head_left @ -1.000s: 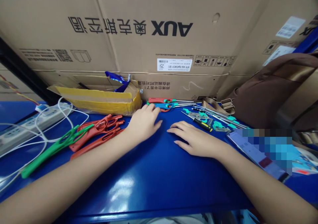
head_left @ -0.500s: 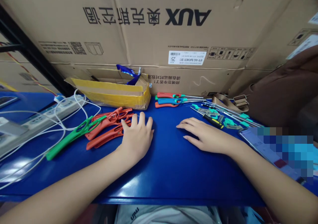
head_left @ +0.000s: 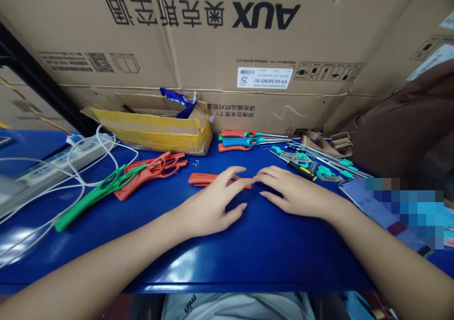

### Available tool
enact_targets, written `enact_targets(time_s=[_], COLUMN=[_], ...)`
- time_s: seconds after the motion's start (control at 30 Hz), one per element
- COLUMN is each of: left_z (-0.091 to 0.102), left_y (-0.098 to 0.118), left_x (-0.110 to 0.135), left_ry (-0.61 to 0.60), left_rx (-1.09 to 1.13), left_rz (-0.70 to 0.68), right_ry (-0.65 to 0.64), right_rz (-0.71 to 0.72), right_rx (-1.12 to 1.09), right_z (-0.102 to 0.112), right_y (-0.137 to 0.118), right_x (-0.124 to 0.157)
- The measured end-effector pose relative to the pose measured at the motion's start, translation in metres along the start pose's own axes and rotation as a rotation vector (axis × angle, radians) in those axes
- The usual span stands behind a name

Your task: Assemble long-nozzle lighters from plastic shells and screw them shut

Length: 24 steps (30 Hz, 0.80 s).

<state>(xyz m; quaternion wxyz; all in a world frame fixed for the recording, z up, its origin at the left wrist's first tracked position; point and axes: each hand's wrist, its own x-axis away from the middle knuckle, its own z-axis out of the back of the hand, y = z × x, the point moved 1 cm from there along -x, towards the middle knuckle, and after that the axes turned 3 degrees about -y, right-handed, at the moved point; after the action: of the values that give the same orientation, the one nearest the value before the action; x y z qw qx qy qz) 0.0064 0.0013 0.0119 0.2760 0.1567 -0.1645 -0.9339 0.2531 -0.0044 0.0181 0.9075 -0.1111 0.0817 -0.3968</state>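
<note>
My left hand (head_left: 213,206) lies over an orange lighter handle shell (head_left: 200,180) in the middle of the table. Its fingers rest across the shell and hide part of it, with the thumb spread apart below. Fingers stretched, my right hand (head_left: 289,190) is just to the right, its fingertips close to the left fingertips and the shell's right end. Whether they touch is unclear. Further left, several orange lighter shells (head_left: 154,168) lie in a pile, with a green lighter shell (head_left: 92,199) beside them.
At the back stand lighters with metal tubes (head_left: 241,142) and a yellow-taped cardboard box (head_left: 152,130). Behind my right hand lie a screwdriver (head_left: 301,169), clear and teal parts (head_left: 324,172) and metal rods. A phone (head_left: 379,211) is at right; a power strip (head_left: 53,171) with white cables at left.
My left hand has moved right from the pile, and one orange shell has come with it to the middle. The right hand has hardly moved. The view has shifted slightly.
</note>
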Motion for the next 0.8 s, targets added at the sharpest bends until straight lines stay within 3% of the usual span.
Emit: enact_targets(time_s=[0.1, 0.3, 0.5, 0.8], left_z=[0.0, 0.002, -0.007, -0.009], left_y=[0.002, -0.018, -0.036, -0.034], left_x=[-0.001, -0.007, -0.011, -0.012], left_ry=[0.012, 0.124, 0.048, 0.018], left_rx=[0.126, -0.003, -0.059, 0.042], left_rz=[-0.106, -0.047, 0.0, 0.047], right_ry=[0.027, -0.007, -0.113, -0.157], right_rz=[-0.057, -0.022, -0.022, -0.096], right_rx=[-0.057, -0.019, -0.005, -0.041], right_z=[0.005, 0.008, 0.005, 0.013], right_y=[-0.004, -0.008, -0.006, -0.009], right_x=[0.001, 0.002, 0.002, 0.006])
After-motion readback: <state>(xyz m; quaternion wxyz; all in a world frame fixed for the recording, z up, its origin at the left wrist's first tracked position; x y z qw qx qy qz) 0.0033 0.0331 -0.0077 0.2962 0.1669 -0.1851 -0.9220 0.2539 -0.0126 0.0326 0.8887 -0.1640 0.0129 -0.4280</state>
